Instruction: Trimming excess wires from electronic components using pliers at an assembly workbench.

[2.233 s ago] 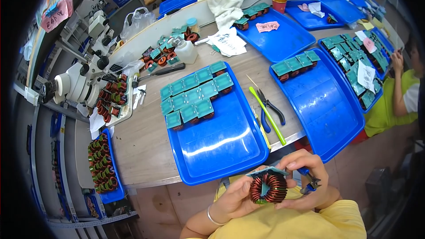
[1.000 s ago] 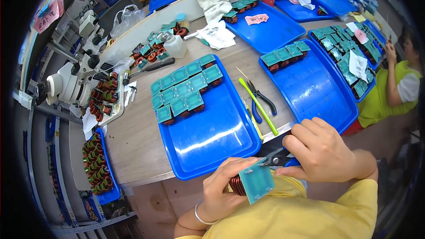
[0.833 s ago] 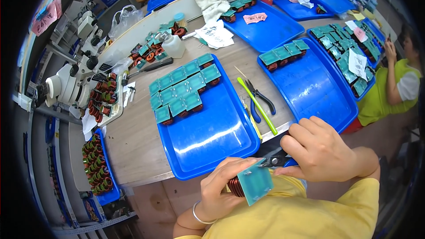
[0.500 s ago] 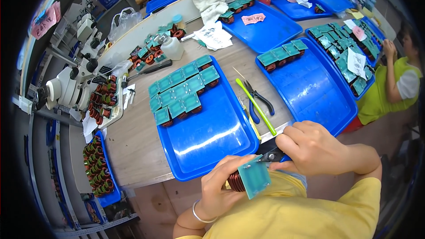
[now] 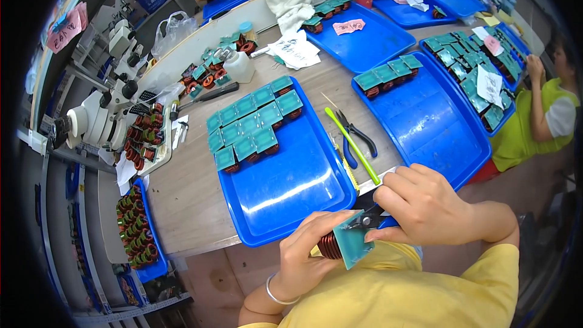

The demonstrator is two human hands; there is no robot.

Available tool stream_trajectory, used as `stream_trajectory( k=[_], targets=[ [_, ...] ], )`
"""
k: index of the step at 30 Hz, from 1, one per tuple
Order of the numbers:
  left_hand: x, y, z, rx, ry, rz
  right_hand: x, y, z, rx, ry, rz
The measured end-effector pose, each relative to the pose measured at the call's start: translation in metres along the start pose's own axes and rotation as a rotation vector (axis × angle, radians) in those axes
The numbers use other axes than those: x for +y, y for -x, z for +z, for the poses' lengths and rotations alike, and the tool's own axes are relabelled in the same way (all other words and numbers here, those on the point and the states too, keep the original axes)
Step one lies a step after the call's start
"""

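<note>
The left hand pinched a copper-wound toroidal coil just in front of the person's body, its green circuit board turned away from that palm. The right hand was wrapped around blue-handled nippers, whose black head lay over the board near its upper edge; whether the jaws bit on anything could not be told.

The coil was probably dense and stiff, its coated wire somewhat slick and easily scratched; the thin board looked rigid but liable to crack if bent. Around the windings, as here, seemed the soundest place to hold it, keeping fingers off the board's face.

The left forearm rose from below the grip, a bangle at its wrist; the right reached in from the right, knuckles up, thumb near the board. Beyond the grip sat a blue tray of similar assemblies.
</note>
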State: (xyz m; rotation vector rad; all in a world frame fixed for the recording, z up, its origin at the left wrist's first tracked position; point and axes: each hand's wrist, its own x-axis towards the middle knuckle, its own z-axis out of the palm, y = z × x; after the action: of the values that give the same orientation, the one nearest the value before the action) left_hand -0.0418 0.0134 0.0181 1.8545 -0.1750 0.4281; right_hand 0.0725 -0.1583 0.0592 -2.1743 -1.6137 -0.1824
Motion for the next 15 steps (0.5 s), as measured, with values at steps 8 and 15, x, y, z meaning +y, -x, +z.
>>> stream_trajectory(
  k=[8,15],
  targets=[
    [0.0039,-0.0006,-0.0026,-0.023,-0.067,0.032,-0.0042,-0.0019,-0.0048,-0.005,0.031,-0.002],
    [0.0090,-0.0016,-0.0037,-0.072,-0.111,-0.065,0.0003,-0.0003,-0.0011,-0.097,0.061,0.003]
  ],
)
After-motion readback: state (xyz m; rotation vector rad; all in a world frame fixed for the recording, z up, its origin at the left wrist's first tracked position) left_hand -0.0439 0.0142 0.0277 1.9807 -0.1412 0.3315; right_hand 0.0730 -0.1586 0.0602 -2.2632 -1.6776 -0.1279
